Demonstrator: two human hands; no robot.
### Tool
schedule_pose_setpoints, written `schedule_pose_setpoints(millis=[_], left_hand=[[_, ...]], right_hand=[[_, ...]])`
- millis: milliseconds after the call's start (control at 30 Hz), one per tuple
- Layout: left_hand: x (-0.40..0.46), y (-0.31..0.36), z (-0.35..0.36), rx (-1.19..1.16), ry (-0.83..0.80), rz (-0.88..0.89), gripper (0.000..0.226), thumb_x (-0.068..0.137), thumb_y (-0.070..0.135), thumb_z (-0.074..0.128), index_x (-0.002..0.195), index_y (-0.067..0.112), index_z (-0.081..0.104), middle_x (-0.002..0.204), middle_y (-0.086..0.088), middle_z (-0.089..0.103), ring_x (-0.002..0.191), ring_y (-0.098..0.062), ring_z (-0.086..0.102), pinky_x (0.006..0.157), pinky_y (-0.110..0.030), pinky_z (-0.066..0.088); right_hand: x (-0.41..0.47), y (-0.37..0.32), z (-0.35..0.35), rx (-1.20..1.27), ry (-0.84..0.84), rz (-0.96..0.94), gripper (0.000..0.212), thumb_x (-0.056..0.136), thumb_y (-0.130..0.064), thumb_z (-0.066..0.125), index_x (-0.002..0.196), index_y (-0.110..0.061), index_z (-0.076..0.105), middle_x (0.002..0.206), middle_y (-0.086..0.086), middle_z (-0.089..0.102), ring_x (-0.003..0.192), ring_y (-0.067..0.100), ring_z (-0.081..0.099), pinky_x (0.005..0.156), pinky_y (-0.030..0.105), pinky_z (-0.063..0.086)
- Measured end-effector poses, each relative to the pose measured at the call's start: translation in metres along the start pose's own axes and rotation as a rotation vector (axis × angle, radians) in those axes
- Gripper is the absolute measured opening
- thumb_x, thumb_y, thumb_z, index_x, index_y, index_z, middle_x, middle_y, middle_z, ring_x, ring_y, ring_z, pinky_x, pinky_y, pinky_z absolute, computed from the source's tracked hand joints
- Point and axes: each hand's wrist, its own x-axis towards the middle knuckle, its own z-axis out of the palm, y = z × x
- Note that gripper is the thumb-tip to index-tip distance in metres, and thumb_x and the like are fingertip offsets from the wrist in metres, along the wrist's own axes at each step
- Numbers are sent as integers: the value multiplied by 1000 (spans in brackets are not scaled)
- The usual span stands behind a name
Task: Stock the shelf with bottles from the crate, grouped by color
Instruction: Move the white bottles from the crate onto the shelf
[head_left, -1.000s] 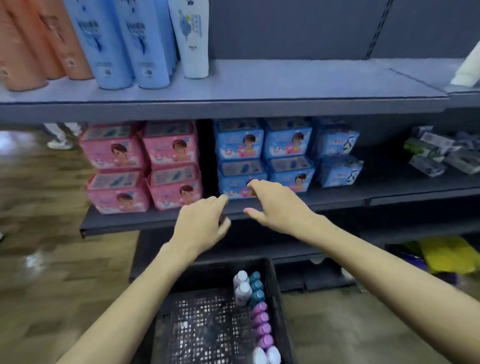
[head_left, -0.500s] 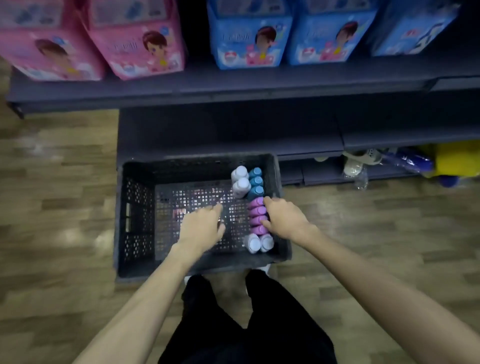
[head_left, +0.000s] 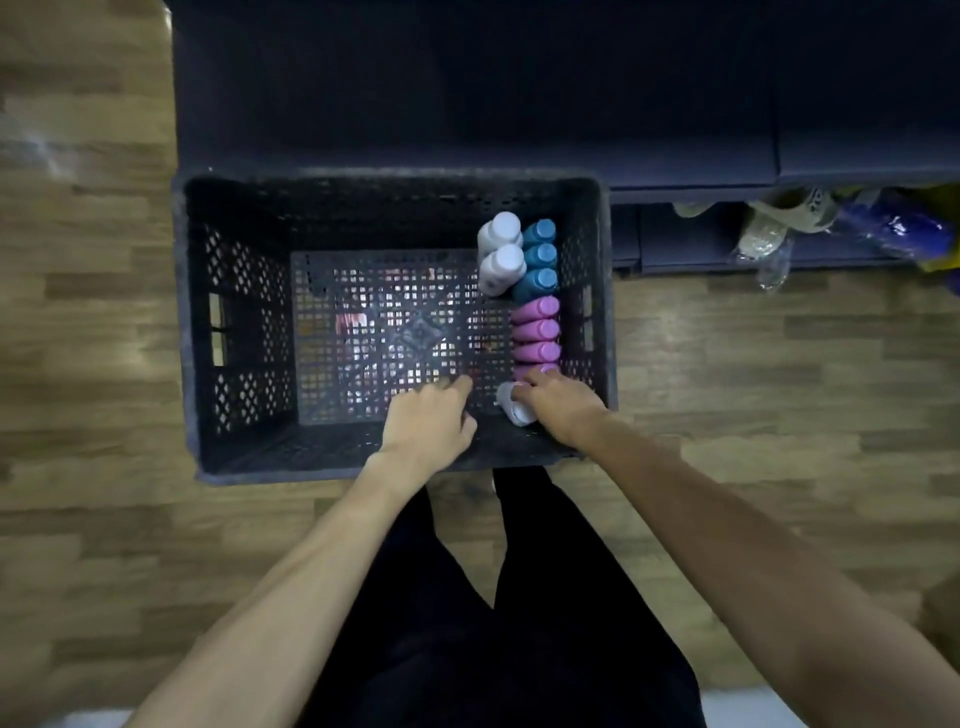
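Wood-plank floor (head_left: 93, 322) under you, your black trousers (head_left: 493, 623) below, and bagged clutter (head_left: 810, 218) far right beyond your right hand (head_left: 563, 410).

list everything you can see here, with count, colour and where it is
crate: one, black, on the floor in front of the shelf
white bottles: two clear at the crate's far right, one more under the right hand
teal bottles: three, in a row along the crate's right wall
pink bottles: at least four, in a row nearer than the teal ones
shelf: one, dark, above the crate
bagged items: count unclear, blue and yellow, under the shelf at right
floor: wood pattern
legs: black trousers, bottom centre
left hand: in the crate, holding nothing
right hand: on the near white bottle
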Motion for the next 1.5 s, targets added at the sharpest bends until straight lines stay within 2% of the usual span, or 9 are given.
schedule_pose_setpoints(millis=[167, 333, 500, 700, 967, 1100, 1233, 1400, 1500], left_hand=[[7, -11, 17, -48, -2, -25, 25, 93, 30, 48, 115, 18, 51, 101, -3, 66, 87, -29, 65, 64, -33, 42], [14, -20, 29, -85, -2, -35, 25, 93, 30, 49, 115, 18, 52, 100, -1, 65, 85, -28, 64, 66, -35, 48], [21, -27, 43, -105, 1, -64, 23, 94, 30, 49, 113, 19, 53, 97, 2, 65, 81, -26, 64, 66, -34, 51], [34, -40, 57, -117, 5, -77, 20, 94, 28, 50, 110, 17, 53, 93, 1, 65, 79, -24, 64, 63, -32, 47], [34, -34, 54, -96, 4, -62, 23, 94, 27, 48, 113, 16, 53, 91, 0, 65, 79, -25, 64, 61, -30, 41], [29, -26, 28, -81, 31, -43, 20, 92, 27, 49, 109, 16, 52, 93, -2, 65, 82, -28, 64, 64, -33, 44], [24, -16, -11, -78, 78, 0, 21, 92, 27, 49, 110, 16, 51, 98, -4, 65, 88, -30, 65, 69, -36, 46], [19, -3, -80, -32, 193, 62, 24, 91, 30, 48, 111, 18, 50, 106, -3, 64, 96, -29, 63, 69, -35, 43], [16, 3, -129, -17, 278, 87, 21, 90, 31, 48, 107, 19, 49, 99, 0, 62, 92, -27, 63, 64, -34, 38]], right_hand=[[25, -3, 24, -106, -19, -121, 36, 102, -17, 42, 136, -13, 53, 137, 10, 49, 125, 31, 45, 98, 43, 45], [41, -4, 31, -15, 12, -150, 36, 96, -9, 49, 132, -12, 55, 135, 8, 51, 127, 28, 44, 98, 41, 44], [55, -5, 42, 274, 131, -53, 28, 81, 0, 61, 109, -5, 59, 112, 12, 59, 107, 30, 55, 81, 37, 43], [72, -4, 50, 540, 269, 86, 30, 78, -16, 76, 102, -13, 58, 96, 3, 65, 85, 20, 61, 70, 29, 44], [70, -11, 38, 476, 243, 169, 28, 85, -23, 71, 106, -12, 55, 103, 6, 65, 91, 26, 65, 70, 30, 46], [43, -17, 12, 533, 293, 177, 36, 84, -34, 73, 106, -16, 52, 103, 6, 64, 91, 28, 64, 76, 38, 53], [7, -21, -32, 471, 351, 213, 38, 85, -36, 71, 113, -16, 52, 105, 8, 64, 94, 31, 63, 78, 36, 50], [-40, -29, -103, 302, 495, 144, 50, 88, -42, 68, 116, -15, 36, 99, 11, 65, 89, 38, 64, 66, 38, 40], [-69, -33, -154, 260, 603, 59, 51, 88, -43, 68, 111, -14, 34, 96, 9, 66, 85, 36, 64, 63, 37, 38]])
